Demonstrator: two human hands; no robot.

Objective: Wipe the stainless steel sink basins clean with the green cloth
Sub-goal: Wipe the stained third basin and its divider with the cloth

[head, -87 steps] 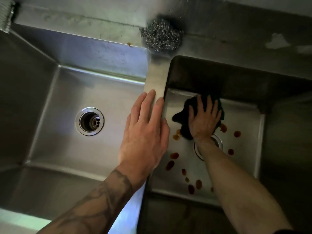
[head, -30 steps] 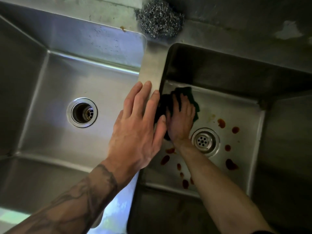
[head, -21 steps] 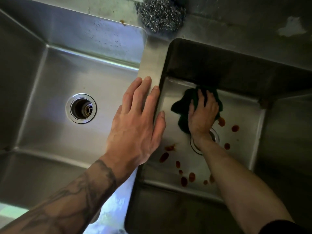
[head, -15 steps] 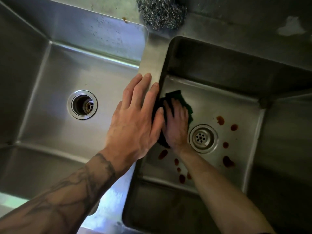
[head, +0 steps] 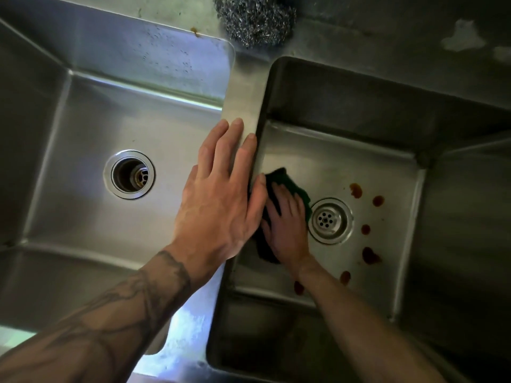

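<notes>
Two stainless steel basins lie side by side, split by a steel divider (head: 243, 100). My left hand (head: 221, 200) rests flat on that divider with its fingers straight. Down in the right basin (head: 345, 156), my right hand (head: 287, 228) presses the dark green cloth (head: 287, 181) flat against the basin floor, just left of the drain (head: 330, 220). Several reddish-brown spots (head: 370, 255) dot the floor right of and below the drain. The left basin (head: 138, 117) looks free of spots and has an open drain (head: 129, 174).
A steel wool scourer (head: 255, 20) sits on the back ledge above the divider. The counter (head: 414, 45) behind the right basin is dark, with pale patches. The basin walls are steep.
My right hand swept the cloth back and forth across the right basin floor and now sits lower, at its left side. The spots left of the drain are gone. My left hand stayed on the divider.
</notes>
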